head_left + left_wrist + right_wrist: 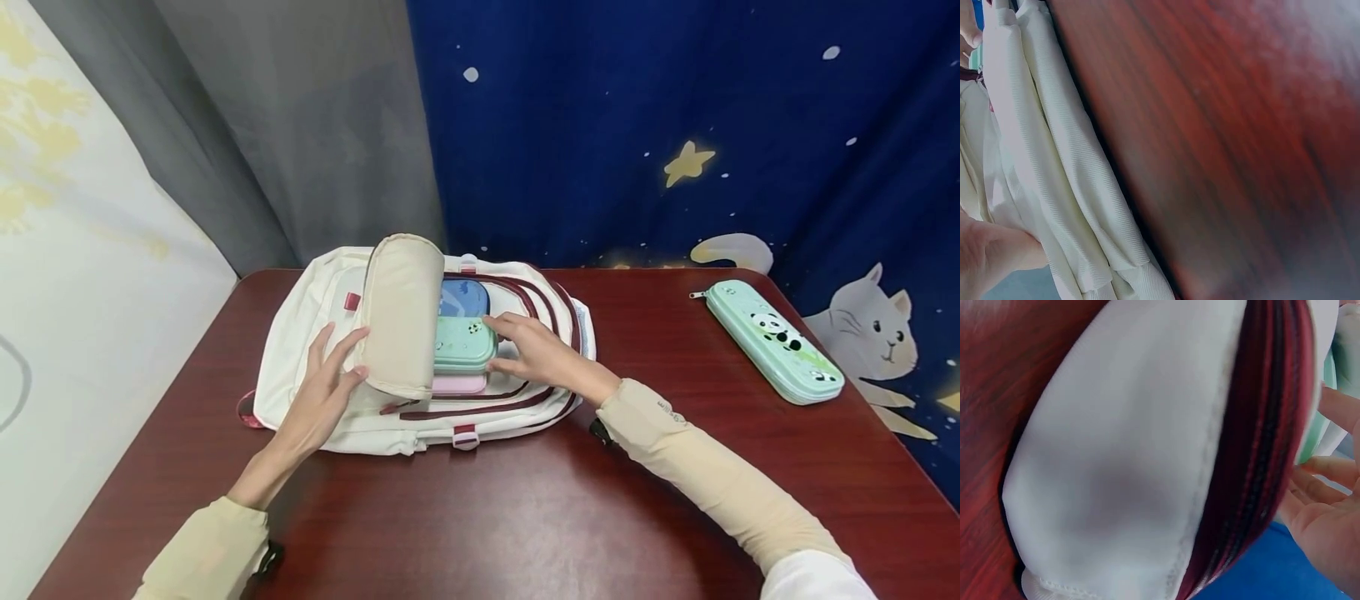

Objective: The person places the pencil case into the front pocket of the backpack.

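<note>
Pinching mint case [462, 345] w/ your R hand [535, 352]; L hand [324, 396] fingers spread at flap [402, 317] edge. Case prob. light, stiff, slick; hold sides nr end.

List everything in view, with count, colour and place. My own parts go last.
backpack: 1, white with dark red trim, lying on the table
flap: 1, cream, folded over on the backpack
mint case: 1, mint green, partly under the flap
blue case: 1, blue, beyond the mint case
pink item: 1, pink, mostly hidden, on the mint case's near side
panda case: 1, mint green, table's right side
table: 1, red-brown, beneath everything
curtains: grey and star-printed blue, behind the table
left hand: 1, at the flap's edge
right hand: 1, gripping the mint case
sleeves: 2, beige, on the forearms
</note>
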Demonstrator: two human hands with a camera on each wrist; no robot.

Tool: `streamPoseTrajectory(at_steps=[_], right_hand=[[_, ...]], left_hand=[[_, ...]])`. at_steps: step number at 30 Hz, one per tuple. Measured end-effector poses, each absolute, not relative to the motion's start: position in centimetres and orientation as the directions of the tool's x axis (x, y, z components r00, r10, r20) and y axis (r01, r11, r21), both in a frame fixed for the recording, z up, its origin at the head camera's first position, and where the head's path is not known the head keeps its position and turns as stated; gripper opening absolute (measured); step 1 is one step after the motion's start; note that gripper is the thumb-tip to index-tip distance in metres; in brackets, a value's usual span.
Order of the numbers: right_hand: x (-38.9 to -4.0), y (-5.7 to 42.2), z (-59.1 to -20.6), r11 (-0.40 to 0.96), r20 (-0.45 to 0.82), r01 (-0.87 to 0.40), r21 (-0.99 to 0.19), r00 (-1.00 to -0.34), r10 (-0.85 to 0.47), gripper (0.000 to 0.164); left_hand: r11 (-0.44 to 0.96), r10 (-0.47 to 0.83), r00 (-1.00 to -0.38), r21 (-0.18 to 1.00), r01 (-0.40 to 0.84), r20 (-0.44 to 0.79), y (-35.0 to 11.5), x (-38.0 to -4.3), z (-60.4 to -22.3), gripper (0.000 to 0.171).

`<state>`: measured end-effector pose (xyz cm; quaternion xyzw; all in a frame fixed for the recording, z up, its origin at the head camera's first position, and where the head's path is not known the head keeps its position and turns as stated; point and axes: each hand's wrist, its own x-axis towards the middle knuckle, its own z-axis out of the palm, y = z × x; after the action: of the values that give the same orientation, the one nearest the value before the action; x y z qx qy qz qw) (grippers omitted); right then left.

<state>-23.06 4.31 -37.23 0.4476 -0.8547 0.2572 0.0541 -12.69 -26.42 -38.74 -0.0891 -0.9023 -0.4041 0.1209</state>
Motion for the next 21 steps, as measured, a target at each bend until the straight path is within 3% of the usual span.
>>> streamPoseTrajectory(at_steps=[5,12,21], right_hand=[[-22.8,4.3,-37.3,0.471,0.317,-0.789,-0.394,-0.598,-0.736,0.067],[-23.0,4.4,-37.7,0.519,0.255,-0.737,-0.434,-0.652,-0.714,0.088],[-23.6,2.1,-37.4,0.567,0.177,-0.698,-0.438,-0.685,-0.707,0.095]], left_hand=[[0.646,0.066,-0.954,0.716,0.264,0.292,-26.4,-12.6,-38.7,0.047],[0.671,0.082,-0.967,0.705,0.232,0.240,-26.3,-12.9,-38.5,0.047],[0.680,0.076,-0.971,0.700,0.216,0.226,-26.5,-12.8,-38.3,0.049]])
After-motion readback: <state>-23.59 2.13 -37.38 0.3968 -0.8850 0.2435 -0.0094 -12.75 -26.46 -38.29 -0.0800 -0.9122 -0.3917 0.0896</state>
